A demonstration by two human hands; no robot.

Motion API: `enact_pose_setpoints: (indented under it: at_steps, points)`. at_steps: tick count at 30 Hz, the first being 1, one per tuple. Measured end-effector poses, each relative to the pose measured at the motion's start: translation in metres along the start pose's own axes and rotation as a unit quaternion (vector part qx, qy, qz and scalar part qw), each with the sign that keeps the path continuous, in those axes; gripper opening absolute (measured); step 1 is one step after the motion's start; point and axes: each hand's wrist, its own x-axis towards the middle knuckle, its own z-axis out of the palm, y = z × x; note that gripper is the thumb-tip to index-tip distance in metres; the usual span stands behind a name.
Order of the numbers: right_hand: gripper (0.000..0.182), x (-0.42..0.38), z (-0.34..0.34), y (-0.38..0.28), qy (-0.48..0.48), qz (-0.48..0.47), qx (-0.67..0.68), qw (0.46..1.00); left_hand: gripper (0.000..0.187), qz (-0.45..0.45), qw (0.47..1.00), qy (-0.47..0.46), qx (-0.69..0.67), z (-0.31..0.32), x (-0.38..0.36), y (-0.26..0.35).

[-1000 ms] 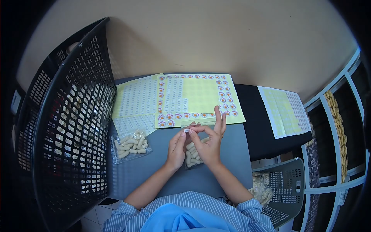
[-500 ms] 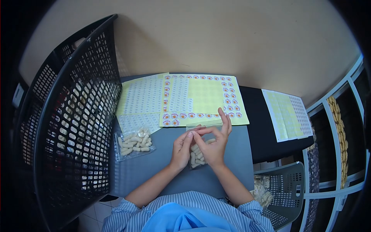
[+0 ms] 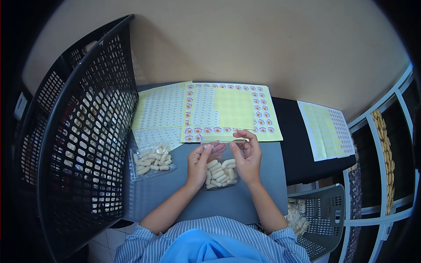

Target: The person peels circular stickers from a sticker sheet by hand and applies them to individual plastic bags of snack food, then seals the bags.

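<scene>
A clear plastic bag (image 3: pixel 221 175) of pale, capsule-shaped pieces is in front of me, its upper part between my hands. My left hand (image 3: pixel 197 162) pinches the bag's upper left side, and a small white sticker (image 3: pixel 209 147) shows at its thumb tip. On the other side, my right hand (image 3: pixel 248 158) grips the upper right of the bag between thumb and curled fingers. A second clear bag (image 3: pixel 153 160) of the same pieces lies to the left on the grey table. Beyond my hands are sticker sheets (image 3: pixel 237 107) with yellow backing, partly peeled.
A tall black perforated basket (image 3: pixel 87 131) stands along the left side. More sticker sheets (image 3: pixel 326 131) lie on a black surface at right. Below them is a grey-green basket (image 3: pixel 324 219) holding packed bags. A pale metal rack (image 3: pixel 372 131) stands far right.
My hands have moved apart from a meeting of the fingertips, baring the bag's contents. My right index finger, raised before, has come down, and a sticker shows at my left thumb.
</scene>
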Motion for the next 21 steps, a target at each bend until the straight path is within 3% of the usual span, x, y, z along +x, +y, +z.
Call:
enact_pose_setpoints:
  at_steps: [3,5,13,14,16,17,18,20,21]
  points:
    - [0.031,0.004,-0.010,0.002,-0.001,0.047,0.022,0.999,0.036,-0.006,0.997,-0.019,-0.075,-0.004,0.001,-0.003]
    - [0.033,0.011,-0.019,-0.004,-0.089,-0.004,-0.124,0.988,0.041,-0.035,0.997,-0.072,-0.018,-0.007,0.004,0.001]
    - [0.027,0.023,-0.039,0.005,-0.019,0.027,-0.151,0.988,0.035,-0.073,0.996,-0.043,0.015,-0.017,0.012,0.011]
    - [0.027,0.024,-0.043,0.009,-0.018,0.027,-0.152,0.988,0.032,-0.034,0.984,-0.091,0.150,-0.016,0.009,0.018]
    - [0.024,0.028,-0.047,0.016,-0.004,0.027,-0.184,0.983,0.033,0.047,0.896,-0.178,0.404,-0.014,0.002,0.027]
    - [0.024,0.028,-0.045,0.015,-0.005,0.027,-0.185,0.982,0.035,0.162,0.868,-0.122,0.453,-0.015,0.001,0.023]
    - [0.022,0.028,-0.043,0.012,-0.016,0.021,-0.219,0.975,0.035,0.162,0.869,-0.120,0.452,-0.017,0.002,0.024]
    - [0.020,0.030,-0.035,0.006,-0.029,0.014,-0.254,0.967,0.032,0.179,0.806,-0.036,0.563,-0.028,0.008,0.030]
    - [0.019,0.032,-0.030,0.005,-0.086,-0.004,-0.285,0.955,0.031,0.168,0.802,-0.005,0.573,-0.036,0.013,0.029]
